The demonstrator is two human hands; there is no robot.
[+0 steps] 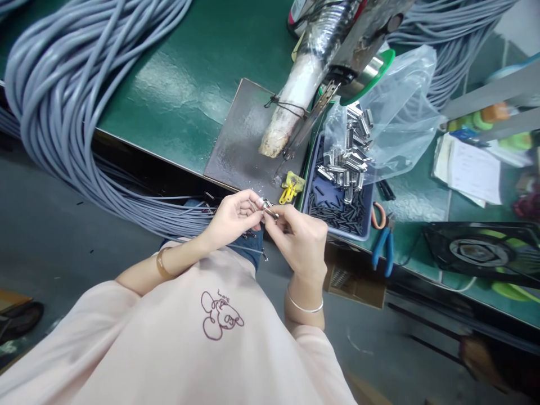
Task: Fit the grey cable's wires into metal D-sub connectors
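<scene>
My left hand (236,218) is closed in a pinch at the front edge of the bench, on what looks like the end of a grey cable. Facing it, my right hand (300,236) pinches a small metal connector (272,212); the fingertips of both hands almost meet there. How far cable and connector are joined is hidden by my fingers. A bundle of grey cables (147,214) runs in from the left across my lap, some ends carrying small metal parts. Just beyond my fingers lies a yellow clip (289,190).
A soldering iron (314,121) is fixed beside a white, wire-bound post (291,101) over a dark plate (240,135). To the right stand a blue tray (368,216) of metal shells and black sleeves, a solder spool (371,79), blue-handled cutters (383,247) and a fan (481,250).
</scene>
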